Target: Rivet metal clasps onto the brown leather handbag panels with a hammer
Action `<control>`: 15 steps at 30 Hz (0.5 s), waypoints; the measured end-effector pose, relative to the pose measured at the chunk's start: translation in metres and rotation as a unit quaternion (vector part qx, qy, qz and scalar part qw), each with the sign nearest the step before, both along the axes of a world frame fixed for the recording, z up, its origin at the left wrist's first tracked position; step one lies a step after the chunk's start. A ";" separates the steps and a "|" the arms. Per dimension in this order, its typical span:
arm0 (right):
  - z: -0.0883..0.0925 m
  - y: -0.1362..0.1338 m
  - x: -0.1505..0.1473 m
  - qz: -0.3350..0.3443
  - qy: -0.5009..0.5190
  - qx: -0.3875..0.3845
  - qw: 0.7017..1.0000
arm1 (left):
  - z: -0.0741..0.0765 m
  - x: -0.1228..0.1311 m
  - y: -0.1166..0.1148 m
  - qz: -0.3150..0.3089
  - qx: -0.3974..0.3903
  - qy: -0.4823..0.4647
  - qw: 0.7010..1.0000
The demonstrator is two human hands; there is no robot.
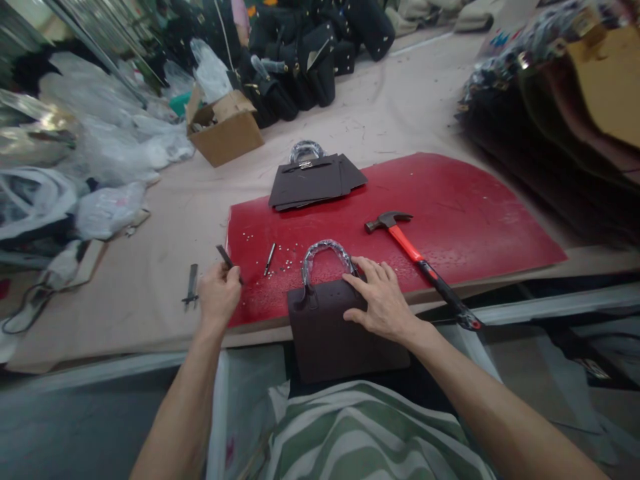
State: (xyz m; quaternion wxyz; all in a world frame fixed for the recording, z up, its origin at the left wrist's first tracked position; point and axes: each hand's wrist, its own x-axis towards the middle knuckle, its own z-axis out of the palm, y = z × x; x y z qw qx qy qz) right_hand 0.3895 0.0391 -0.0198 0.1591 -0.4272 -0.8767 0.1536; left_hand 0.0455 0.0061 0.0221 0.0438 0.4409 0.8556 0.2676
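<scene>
Right hand (383,299): spread flat on the dark brown leather handbag (340,333) — grasping nothing.
Left hand (218,293): closed around a thin dark metal tool (226,257).
Handbag: red mat's (450,220) six-o'clock edge — red-handled hammer (420,263) at two o'clock.

Left hand (219,293) curled into a loose fist, forearm reaching forward; right hand (383,298) flat, palm down, fingers (367,270) spread, arm angled in from the right.
</scene>
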 end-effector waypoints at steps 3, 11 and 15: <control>-0.001 0.001 0.000 0.005 -0.004 0.010 1.000 | 0.000 -0.034 0.006 0.029 -0.172 0.113 0.978; -0.028 0.013 0.004 0.012 0.025 0.115 0.993 | -0.003 -0.081 0.010 0.078 -0.274 0.124 0.951; -0.032 0.015 0.004 0.012 0.012 0.129 0.992 | -0.001 -0.080 0.005 0.069 -0.241 0.126 0.960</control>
